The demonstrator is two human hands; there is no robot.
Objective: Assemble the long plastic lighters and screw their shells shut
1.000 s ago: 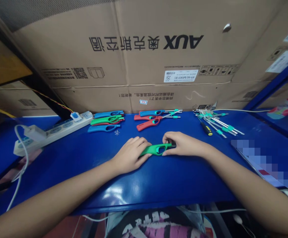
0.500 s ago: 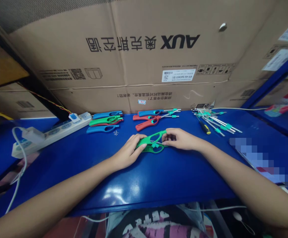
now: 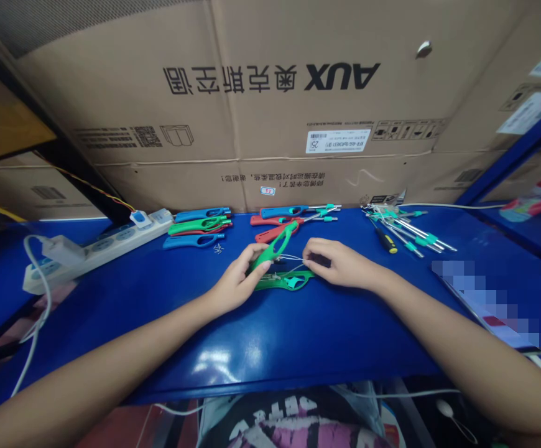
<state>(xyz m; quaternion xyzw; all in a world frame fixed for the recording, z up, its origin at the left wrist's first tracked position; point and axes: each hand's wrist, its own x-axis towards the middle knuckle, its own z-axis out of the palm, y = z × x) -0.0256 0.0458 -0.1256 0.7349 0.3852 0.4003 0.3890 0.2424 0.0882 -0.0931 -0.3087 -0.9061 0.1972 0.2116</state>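
Note:
My left hand is closed on the upper green lighter shell half, which is tilted up with its looped end pointing away to the right. Beneath it a second green shell half lies on the blue table, with a teal trigger and some inner parts showing. Thin pale wires run from between the halves to my right hand, whose fingertips pinch them. The left fingers partly hide the handle ends of both halves.
Behind my hands lie several lighter handles and lighters with metal tubes. Small screws lie nearby. To the right are loose metal tubes, a screwdriver and a blurred phone-like device. A power strip stands left; cardboard walls the back.
The upper green half has swung up and apart from the lower one, baring the inside. My right hand has moved off the shell's end, and wires now stretch to its fingers.

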